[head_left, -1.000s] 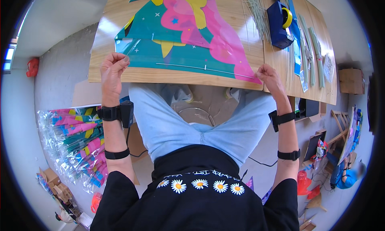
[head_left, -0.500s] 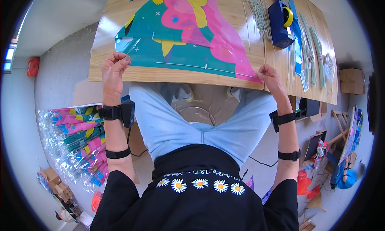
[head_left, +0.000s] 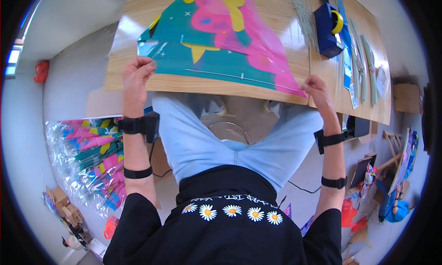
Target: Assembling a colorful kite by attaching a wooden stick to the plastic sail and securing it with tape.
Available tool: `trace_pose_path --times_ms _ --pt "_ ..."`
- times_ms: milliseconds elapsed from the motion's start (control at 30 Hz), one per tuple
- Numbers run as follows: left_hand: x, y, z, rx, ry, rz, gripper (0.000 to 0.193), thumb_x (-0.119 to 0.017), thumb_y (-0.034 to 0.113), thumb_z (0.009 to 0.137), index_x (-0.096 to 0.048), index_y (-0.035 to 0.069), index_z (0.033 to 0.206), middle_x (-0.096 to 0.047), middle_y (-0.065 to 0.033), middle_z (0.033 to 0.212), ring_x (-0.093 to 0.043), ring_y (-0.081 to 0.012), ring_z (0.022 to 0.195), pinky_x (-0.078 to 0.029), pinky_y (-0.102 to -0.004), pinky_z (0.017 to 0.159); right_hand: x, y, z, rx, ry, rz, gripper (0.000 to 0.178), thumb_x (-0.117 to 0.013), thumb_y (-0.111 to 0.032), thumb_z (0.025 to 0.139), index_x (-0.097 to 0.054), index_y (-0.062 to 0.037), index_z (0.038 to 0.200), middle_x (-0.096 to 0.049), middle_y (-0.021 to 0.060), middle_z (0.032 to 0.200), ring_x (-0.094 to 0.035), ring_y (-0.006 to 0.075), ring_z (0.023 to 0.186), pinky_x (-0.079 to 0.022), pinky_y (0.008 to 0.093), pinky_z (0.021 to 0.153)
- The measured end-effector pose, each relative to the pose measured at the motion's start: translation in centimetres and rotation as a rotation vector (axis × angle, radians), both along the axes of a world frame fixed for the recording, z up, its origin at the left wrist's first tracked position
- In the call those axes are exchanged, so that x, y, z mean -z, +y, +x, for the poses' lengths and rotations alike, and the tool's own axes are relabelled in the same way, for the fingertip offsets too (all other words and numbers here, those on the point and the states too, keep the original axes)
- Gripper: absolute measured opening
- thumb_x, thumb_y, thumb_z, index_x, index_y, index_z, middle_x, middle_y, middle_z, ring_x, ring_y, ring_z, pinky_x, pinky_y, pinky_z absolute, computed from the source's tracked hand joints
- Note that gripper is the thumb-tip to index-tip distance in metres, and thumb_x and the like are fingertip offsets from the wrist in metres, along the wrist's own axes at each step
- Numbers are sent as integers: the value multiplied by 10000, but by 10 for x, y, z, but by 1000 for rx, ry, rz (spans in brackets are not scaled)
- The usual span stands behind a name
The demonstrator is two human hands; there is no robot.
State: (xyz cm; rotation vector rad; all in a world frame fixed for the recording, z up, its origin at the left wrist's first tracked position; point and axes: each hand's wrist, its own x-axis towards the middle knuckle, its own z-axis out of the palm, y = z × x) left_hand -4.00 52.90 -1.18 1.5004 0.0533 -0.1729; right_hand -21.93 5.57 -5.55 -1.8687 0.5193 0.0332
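A sheet of teal and pink printed plastic (head_left: 221, 72) with stars and a yellow figure lies on the wooden table in front of me. Along its near edge runs a thin white rod (head_left: 216, 74) with a small white piece partway along it. My left hand (head_left: 138, 74) is pinched closed at the left end of that edge; what sits between its fingertips is too small to make out. By the pink corner, close to the rod's right end, my right hand (head_left: 318, 94) has thumb and fingers together, and anything between them is hidden.
A dark blue tape dispenser (head_left: 328, 32) with a yellow roll stands at the table's right. Bundles of thin pale rods (head_left: 368, 69) lie beyond it. Left of my legs, wrapped colourful folded pieces (head_left: 94, 159) are piled up. A person in blue (head_left: 396, 210) is at far right.
The whole view has shifted slightly, so the table sits a little further right. My right fingertips have drawn slightly away from the rod's end. The left hand stays pinched.
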Motion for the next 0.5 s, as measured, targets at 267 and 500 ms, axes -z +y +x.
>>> trace_pose_path --times_ms 267,500 --pt "21 -13 17 57 -6 52 111 -666 -1 805 -622 41 898 -618 -13 820 -590 -106 751 -462 -214 686 -16 -17 -15 -23 87 -97 80 -648 -65 812 -569 -55 807 -508 -31 706 -452 60 685 -355 230 622" --pt "42 -37 23 147 74 196 83 -653 5 836 -595 36 887 -634 -41 823 -675 -163 784 -519 -258 684 -31 -18 -25 57 115 -46 81 -624 -88 830 -550 -68 803 -523 -18 748 -461 79 730 -347 229 690"
